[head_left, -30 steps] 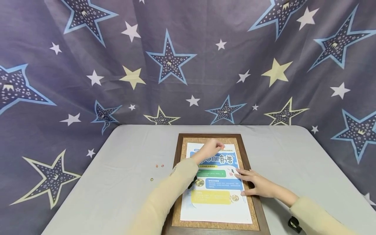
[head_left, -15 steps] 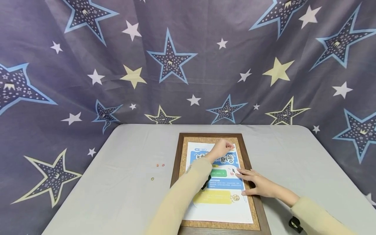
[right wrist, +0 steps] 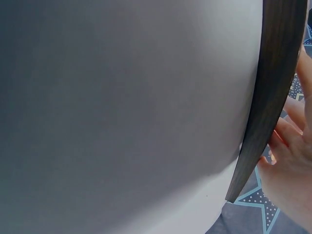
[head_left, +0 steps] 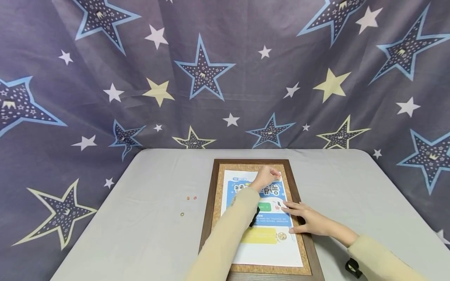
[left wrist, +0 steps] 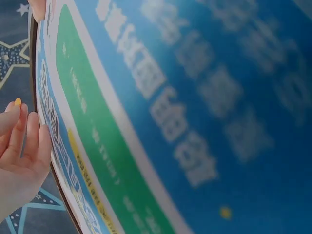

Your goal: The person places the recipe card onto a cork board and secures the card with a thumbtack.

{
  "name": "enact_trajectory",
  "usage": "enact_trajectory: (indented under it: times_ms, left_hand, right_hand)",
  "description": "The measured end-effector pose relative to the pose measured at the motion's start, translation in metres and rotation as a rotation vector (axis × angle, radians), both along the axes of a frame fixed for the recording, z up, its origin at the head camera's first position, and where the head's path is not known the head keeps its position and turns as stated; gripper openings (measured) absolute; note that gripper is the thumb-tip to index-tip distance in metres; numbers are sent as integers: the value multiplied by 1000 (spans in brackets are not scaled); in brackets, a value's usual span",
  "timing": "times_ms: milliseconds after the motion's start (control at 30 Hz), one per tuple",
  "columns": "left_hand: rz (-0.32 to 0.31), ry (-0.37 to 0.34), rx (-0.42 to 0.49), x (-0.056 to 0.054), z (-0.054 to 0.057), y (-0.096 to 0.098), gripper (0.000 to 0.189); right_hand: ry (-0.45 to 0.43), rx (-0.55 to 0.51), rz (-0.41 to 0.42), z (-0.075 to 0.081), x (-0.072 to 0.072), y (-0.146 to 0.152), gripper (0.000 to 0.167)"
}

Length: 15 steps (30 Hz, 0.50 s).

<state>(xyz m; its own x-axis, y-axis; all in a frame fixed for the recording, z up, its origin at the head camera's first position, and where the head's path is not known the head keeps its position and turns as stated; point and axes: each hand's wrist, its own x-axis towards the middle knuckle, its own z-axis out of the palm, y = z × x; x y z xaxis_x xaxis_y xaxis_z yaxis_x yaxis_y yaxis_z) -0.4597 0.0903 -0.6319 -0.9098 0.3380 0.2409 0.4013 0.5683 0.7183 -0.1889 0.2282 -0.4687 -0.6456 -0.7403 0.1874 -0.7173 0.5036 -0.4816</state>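
Observation:
In the head view a printed poster lies on a cork board with a dark wooden frame. My left hand is at the poster's upper right corner. It pinches a small orange thumbtack between thumb and finger, as the left wrist view shows. Whether the tack's point touches the paper I cannot tell. My right hand rests on the poster's right edge, fingers spread, reaching over the frame. The right wrist view shows the right hand beyond the frame's dark side.
Left of the board, two small reddish tacks and a gold-coloured one lie on the grey tablecloth. A star-patterned curtain hangs behind the table. My left forearm crosses the board.
My left hand has moved right along the poster's top to its upper right corner, carrying the tack, and is now nearly still there. The right hand has stayed in place.

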Motion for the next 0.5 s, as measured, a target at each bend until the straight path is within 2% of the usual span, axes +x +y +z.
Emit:
enact_trajectory:
  times_ms: [33, 67, 100, 133, 267, 367, 500]
  left_hand:
    - [6, 8, 6, 2, 2, 0, 7]
    - [23, -14, -10, 9, 10, 0, 4]
    - [31, -6, -8, 22, 24, -3, 5]
    - [42, -13, -16, 24, 26, -3, 5]
    - [34, -38, 12, 19, 18, -3, 6]
    - [16, -26, 33, 16, 13, -1, 10]
    - [36, -23, -4, 23, 20, 2, 4]
  right_hand:
    - [9, -10, 5, 0, 0, 0, 61]
    - [16, -20, 12, -1, 0, 0, 60]
    - [20, -24, 14, -1, 0, 0, 60]
    - [20, -28, 15, -1, 0, 0, 60]
    - [-29, -18, 0, 1, 1, -2, 61]
    - [-36, -5, -9, 2, 0, -1, 62]
    - [-30, -3, -9, 2, 0, -1, 62]
